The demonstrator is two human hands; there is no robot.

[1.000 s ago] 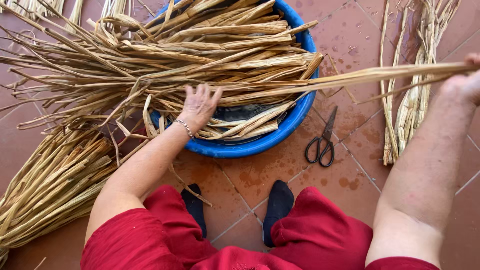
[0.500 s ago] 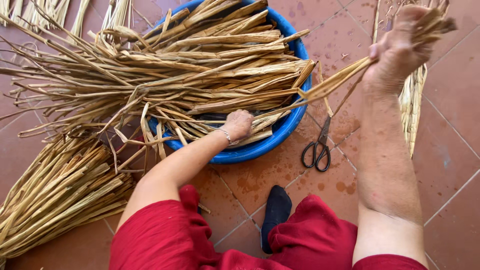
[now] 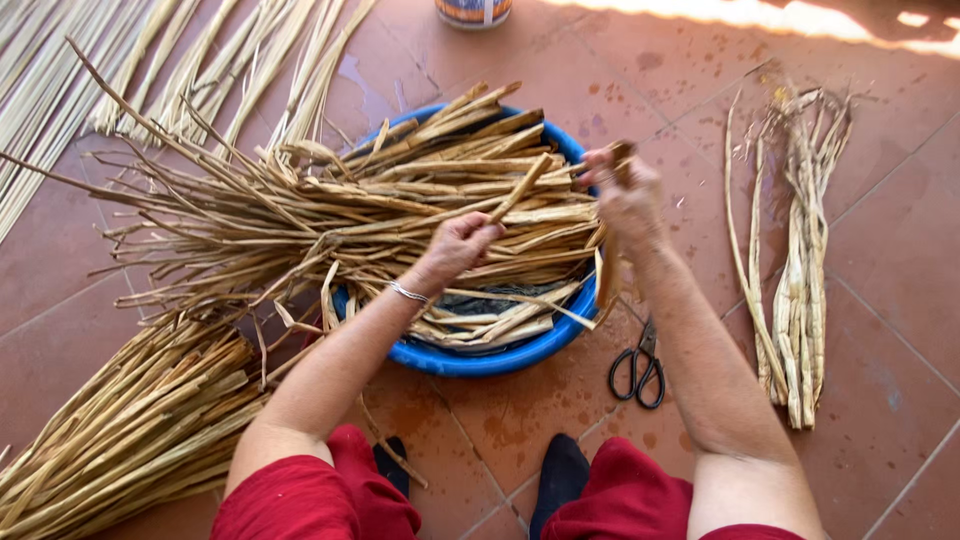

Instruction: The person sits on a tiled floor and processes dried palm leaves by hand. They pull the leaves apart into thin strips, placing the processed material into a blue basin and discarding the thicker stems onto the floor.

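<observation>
A blue round basin (image 3: 500, 358) on the tiled floor holds a big heap of dried reed stalks (image 3: 330, 215) that spill out to the left. My left hand (image 3: 462, 245) is closed on one reed strip (image 3: 520, 188) above the heap. Over the basin's right rim, my right hand (image 3: 622, 188) grips the same strip's other end, which is blurred. A bracelet sits on my left wrist.
Black-handled scissors (image 3: 638, 372) lie on the tiles right of the basin. A small reed bundle (image 3: 795, 270) lies at the right, a thick bundle (image 3: 130, 420) at lower left, and flat strips (image 3: 150, 70) at top left. A container (image 3: 473, 10) stands at the top edge.
My right hand has come in from the far right to the basin's rim. My left hand has lifted off the heap and closed on a strip. The view has tilted so more floor shows.
</observation>
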